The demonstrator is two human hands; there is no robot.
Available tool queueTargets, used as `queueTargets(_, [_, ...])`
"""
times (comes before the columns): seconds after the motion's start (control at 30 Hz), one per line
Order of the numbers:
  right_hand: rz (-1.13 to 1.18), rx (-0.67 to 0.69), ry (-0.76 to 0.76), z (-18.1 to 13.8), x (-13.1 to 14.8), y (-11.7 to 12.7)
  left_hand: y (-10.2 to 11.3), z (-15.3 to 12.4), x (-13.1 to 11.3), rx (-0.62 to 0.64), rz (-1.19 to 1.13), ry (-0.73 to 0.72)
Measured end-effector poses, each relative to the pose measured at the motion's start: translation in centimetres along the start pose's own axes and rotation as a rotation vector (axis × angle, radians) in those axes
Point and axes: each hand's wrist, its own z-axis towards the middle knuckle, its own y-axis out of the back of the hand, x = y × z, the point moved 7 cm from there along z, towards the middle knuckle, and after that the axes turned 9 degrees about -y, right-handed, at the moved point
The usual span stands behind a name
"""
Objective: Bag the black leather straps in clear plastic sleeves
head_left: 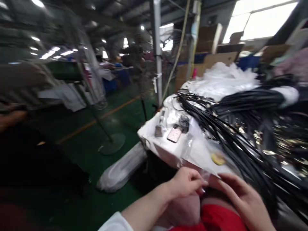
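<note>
Seated worker at a white-covered desk [148,130], white sleeve [116,223], red cloth [220,218] at the lap. Both hands meet low, at the desk's near edge. Left hand [187,183]: thumb and fingers drawn together beside the near edge of a translucent plastic sheet [201,155]; blur there, cannot tell whether it grips the film. Right hand [242,195]: fingers loosely curved, tips at that same edge; cannot tell whether they pinch it or only touch.

The sheet lies on the near part of the desk, between the phone and the black cords [223,133]. On it or just beside it, a blurred yellow item [218,158]. Farther left, a pale patterned phone [174,134] lies near a dark tangled lump [184,123] and a small grey object [158,131]. Cords sweep from the far side toward the near right. Behind them, a heap of white plastic [223,78]. On the green floor, left of the desk, a grey wrapped roll [122,170] and a round stand base [112,143].
</note>
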Motion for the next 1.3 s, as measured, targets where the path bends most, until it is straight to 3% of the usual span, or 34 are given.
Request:
queueTargets(0.1, [0.048, 0.016, -0.134, -2.0, 0.0, 1.4, -0.9, 0.8, -1.2, 0.059, 0.036, -0.019])
queueTargets(0.27, [0.105, 0.04, -0.15, -2.3, 1.1, 0.7, -2.4, 1.2, -2.2, 0.157, 0.088, -0.045])
queueTargets(0.4, [-0.036, -0.232, 0.005, -3.4, 3.1, 2.5, -3.0, 1.1, -2.4, 0.167, 0.19, -0.116])
queueTargets(0.47, [-0.16, -0.268, 0.142, -3.8, 4.6, 2.7, -3.0, 1.0, -2.3, 0.187, 0.241, -0.135])
queueTargets(0.57, [-0.306, -0.11, 0.21, -3.7, 5.4, 1.6, -3.0, 0.6, -1.7, 0.263, 0.324, -0.144])
queueTargets(0.67, [-0.35, 0.056, 0.123, -3.3, 4.7, 0.8, -2.6, 0.2, -0.4, 0.312, 0.301, -0.097])
queueTargets(0.8, [-0.265, 0.199, 0.02, -3.3, 4.2, 0.6, -2.1, -0.2, 1.0, 0.315, 0.134, 0.01])
queueTargets(0.97, [-0.126, 0.27, 0.026, -3.5, 4.3, 0.4, -1.8, -0.5, 0.9, 0.308, 0.171, 0.0])
queueTargets(1.03, [-0.094, 0.232, 0.003, -3.0, 3.3, 0.8, -1.6, -0.6, 0.9, 0.295, 0.192, -0.011])
queueTargets(1.13, [-0.152, 0.04, -0.09, -1.3, 0.5, 3.0, -0.9, -0.8, 1.4, 0.278, 0.214, -0.007])
queueTargets(1.3, [-0.404, -0.327, -0.283, 2.5, -5.4, 10.8, 0.4, -1.0, 3.0, 0.318, 0.222, 0.017])
